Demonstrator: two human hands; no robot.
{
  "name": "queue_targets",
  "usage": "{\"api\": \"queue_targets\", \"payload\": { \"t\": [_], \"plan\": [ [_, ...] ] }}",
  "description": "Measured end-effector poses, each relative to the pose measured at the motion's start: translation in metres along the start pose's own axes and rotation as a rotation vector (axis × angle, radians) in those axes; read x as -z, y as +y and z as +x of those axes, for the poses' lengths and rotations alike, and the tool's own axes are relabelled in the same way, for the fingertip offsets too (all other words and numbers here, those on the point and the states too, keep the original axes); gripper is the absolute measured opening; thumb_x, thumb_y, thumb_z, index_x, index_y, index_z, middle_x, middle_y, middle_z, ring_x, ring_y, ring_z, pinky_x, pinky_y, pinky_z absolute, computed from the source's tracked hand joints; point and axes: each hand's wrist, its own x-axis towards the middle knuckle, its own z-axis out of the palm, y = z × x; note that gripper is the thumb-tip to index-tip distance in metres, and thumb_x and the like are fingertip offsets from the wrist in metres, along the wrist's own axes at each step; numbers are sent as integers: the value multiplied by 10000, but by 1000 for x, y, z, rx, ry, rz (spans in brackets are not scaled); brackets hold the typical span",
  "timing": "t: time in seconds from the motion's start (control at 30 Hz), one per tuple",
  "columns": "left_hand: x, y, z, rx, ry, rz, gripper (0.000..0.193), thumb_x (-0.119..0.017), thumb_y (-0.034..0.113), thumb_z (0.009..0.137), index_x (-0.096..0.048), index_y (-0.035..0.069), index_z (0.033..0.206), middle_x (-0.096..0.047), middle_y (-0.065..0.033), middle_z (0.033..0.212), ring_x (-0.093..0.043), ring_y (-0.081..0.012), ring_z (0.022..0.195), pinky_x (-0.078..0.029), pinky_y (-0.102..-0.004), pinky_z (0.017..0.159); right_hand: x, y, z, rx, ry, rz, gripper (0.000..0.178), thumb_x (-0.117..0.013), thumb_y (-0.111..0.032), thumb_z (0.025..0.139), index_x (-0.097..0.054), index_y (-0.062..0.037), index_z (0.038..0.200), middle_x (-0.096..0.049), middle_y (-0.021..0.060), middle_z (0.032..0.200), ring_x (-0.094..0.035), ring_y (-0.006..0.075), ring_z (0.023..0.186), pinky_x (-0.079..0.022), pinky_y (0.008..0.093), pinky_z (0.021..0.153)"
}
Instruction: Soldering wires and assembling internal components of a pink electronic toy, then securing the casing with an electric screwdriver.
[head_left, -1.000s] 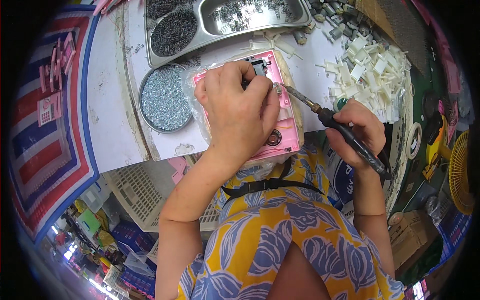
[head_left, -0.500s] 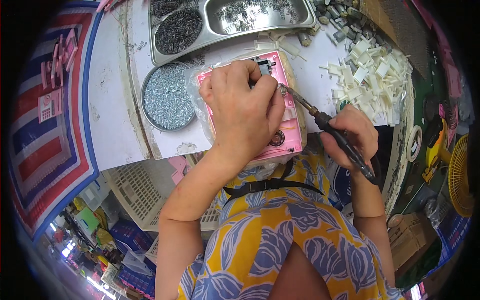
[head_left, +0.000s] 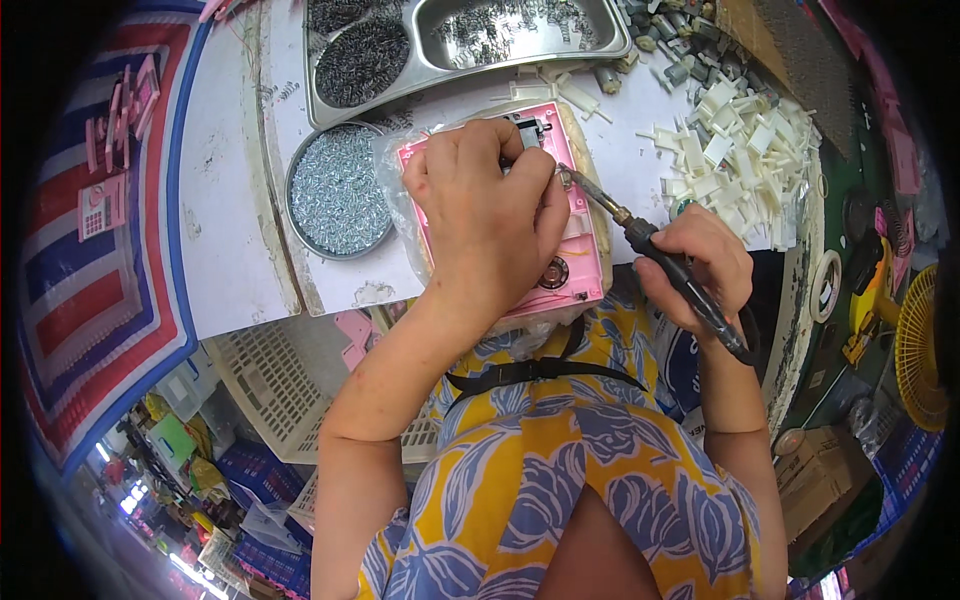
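Observation:
A pink plastic casing (head_left: 583, 246) lies on a padded, plastic-wrapped block at the table's front edge. Inside it sit a small round speaker (head_left: 553, 273) and, near the top, a dark and grey part (head_left: 530, 131). My left hand (head_left: 487, 207) rests over the casing, thumb and fingers pinched together near its upper middle; whatever they grip is hidden beneath them. In my right hand (head_left: 705, 263) is a soldering iron (head_left: 668, 268) with a black handle, held like a pen. Its metal tip touches or nearly touches the casing's inside beside my left thumb.
Left of the casing stands a round tin (head_left: 340, 190) of small metal pieces. A steel tray (head_left: 470, 68) of dark springs is at the back. White plastic parts (head_left: 735, 150) and small motors (head_left: 690, 60) lie heaped at right. A cream basket (head_left: 275, 385) sits below the table.
Both hands hold nearly the same pose over the casing. My right hand and the soldering iron's handle have shifted very slightly; the tip stays at the same spot.

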Motion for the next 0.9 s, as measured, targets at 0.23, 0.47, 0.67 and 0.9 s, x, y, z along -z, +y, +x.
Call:
{"api": "queue_targets", "payload": {
  "t": [0.23,0.47,0.67,0.9],
  "plan": [
    [0,0,-1,7,-4,11,137,-774,174,740,-703,124,846,-541,-64,971,-501,-272,947,-311,-426,856,8,-1,-2,54,-3,-14,313,-848,-15,717,-667,-9,972,-650,88,712,-574,215,555,-421,311,506],
    [-3,0,0,1,18,-23,125,-748,159,732,-656,103,795,-545,-60,990,-481,-287,947,-300,-451,856,6,-4,2,45,-1,-19,310,-849,-13,720,-667,-20,972,-651,87,714,-579,223,557,-422,312,506],
    [-2,1,-1,2,12,-10,124,-744,167,739,-652,103,791,-541,-63,995,-478,-286,951,-298,-451,856,4,-1,5,78,-63,-67,320,-854,-4,708,-669,-26,968,-650,86,718,-584,226,560,-433,315,505],
    [-3,0,-1,-2,14,-11,124,-743,171,743,-654,101,794,-536,-63,994,-474,-285,950,-293,-448,854,12,-5,3,71,-43,-73,326,-856,-3,700,-669,-33,966,-641,83,708,-584,225,559,-430,315,502]
  ]
}}
